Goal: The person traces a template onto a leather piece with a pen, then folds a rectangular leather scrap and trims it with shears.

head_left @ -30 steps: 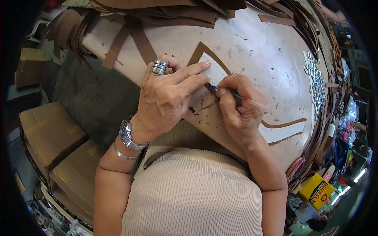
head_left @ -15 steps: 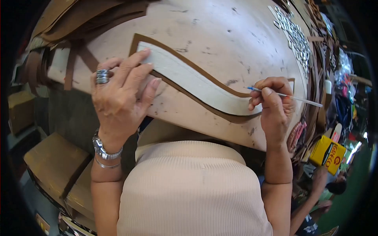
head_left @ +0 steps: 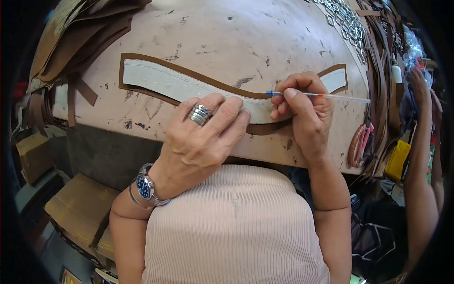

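Note:
A curved white template (head_left: 156, 75) lies on a slightly larger brown leather-like piece (head_left: 208, 81), whose brown edge shows around it. My left hand (head_left: 203, 125) rests across the lower middle of the template, its bent fingertips pressing down on the surface. In my right hand (head_left: 307, 109), a clear pen refill (head_left: 343, 97) with a blue tip is pinched between thumb and fingers. It lies nearly level, and its tip points left along the template's upper edge. The right hand covers part of the template, whose narrow far end reappears to the right.
Stacked brown sheets (head_left: 90, 42) sit on the worktable (head_left: 165, 28) at the upper left. Metal buckles (head_left: 347, 23) and brown strips (head_left: 378, 94) line the right side, near pink-handled pliers (head_left: 357, 146). Another person's arm (head_left: 421, 156) reaches up at the right. Cardboard boxes (head_left: 78, 203) stand lower left.
My left hand has moved right from the template's left end to its middle. The template and brown piece sit further left and flatter in view. The other person's arm has come up.

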Available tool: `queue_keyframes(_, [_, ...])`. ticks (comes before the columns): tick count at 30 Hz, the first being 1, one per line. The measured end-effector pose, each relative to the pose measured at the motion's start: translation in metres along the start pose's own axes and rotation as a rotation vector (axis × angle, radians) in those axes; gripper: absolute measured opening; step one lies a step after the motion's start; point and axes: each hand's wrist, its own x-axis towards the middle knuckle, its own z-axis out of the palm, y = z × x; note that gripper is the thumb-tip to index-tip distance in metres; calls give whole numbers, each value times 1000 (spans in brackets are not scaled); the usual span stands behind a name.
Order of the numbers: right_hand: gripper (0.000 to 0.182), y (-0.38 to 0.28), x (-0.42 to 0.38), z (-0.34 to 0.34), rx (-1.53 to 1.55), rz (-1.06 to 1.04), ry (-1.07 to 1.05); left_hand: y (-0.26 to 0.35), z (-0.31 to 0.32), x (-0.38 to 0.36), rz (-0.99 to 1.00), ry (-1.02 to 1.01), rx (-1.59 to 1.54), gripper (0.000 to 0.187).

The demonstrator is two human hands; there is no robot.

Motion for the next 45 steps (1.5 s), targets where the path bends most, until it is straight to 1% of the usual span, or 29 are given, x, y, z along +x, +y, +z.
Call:
queue_keyframes(6, [6,1,3,-2,-345,-234,-21,1,1,1,2,-9,16,30])
queue_keyframes(8, [6,3,4,-3,-379,-267,-40,1,0,2,0,-14,18,30])
queue_keyframes(11, [6,4,5,-3,-414,-275,-58,-2,4,1,30,30,22,20])
queue_keyframes(14, [6,4,6,-2,-427,-276,-66,-3,4,1,29,36,16,20])
queue_keyframes(17, [9,1,4,-4,-497,-259,-116,-2,3,0,6,7,17,30])
queue_keyframes(18, [10,-1,4,-4,-531,-249,-140,-3,3,0,8,10,16,30])
queue_keyframes(21, [10,-1,3,-3,-531,-243,-125,-3,3,1,12,15,10,30])
queue_keyframes(24, [5,2,6,-1,-505,-289,-55,-4,3,0,10,18,-3,30])
queue_keyframes(27, [6,4,8,-2,-548,-385,-75,-5,4,0,15,30,-8,30])
queue_keyframes(30, [7,5,9,-1,-539,-419,-71,-5,5,0,25,43,2,30])
queue_keyframes(33, [7,4,8,1,-559,-416,-61,-6,6,-1,27,51,-11,30])
queue_keyframes(36, [6,3,4,2,-477,-261,-13,-8,6,-1,26,44,-32,30])
queue_keyframes(39, [8,-2,4,-1,-182,-101,40,-10,8,-1,30,51,-61,30])
queue_keyframes(45, [9,2,2,-6,-103,-67,18,-14,9,-3,56,72,-78,30])
